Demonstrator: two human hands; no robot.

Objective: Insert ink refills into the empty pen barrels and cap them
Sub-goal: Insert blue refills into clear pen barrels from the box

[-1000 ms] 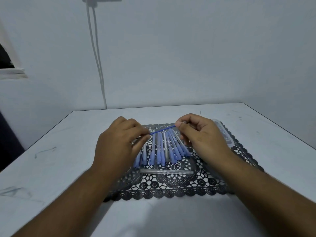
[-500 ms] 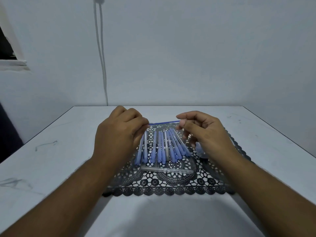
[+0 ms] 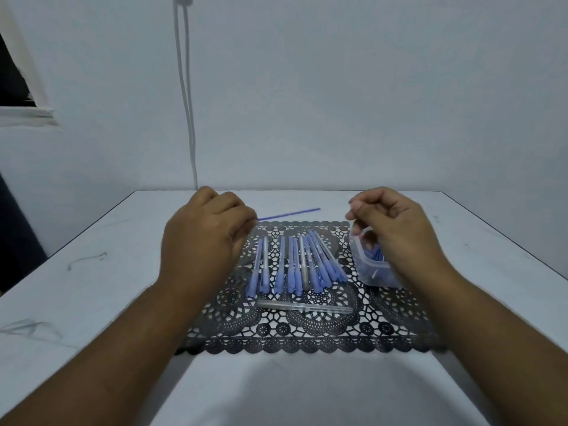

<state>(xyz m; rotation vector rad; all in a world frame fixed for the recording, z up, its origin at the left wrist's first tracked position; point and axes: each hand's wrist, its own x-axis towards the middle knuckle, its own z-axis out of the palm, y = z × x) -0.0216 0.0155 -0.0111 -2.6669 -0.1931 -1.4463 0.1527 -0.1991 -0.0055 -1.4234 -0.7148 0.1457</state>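
Your left hand (image 3: 203,241) held a blue ink refill (image 3: 289,214) by one end above the far edge of the black lace mat (image 3: 307,336); the grip itself was hidden. Your right hand (image 3: 396,232) hovered loosely curled, holding nothing, over a clear container (image 3: 373,272), contents blurred. Capped pens (image 3: 295,265) and one clear barrel (image 3: 304,306) lay on the mat.

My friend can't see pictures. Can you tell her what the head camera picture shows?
Two hands hover over a black lace mat on a white table; the left hand holds a thin blue ink refill, and the right hand is above a clear plastic box. A row of blue-capped pens and one clear barrel lie on the mat.
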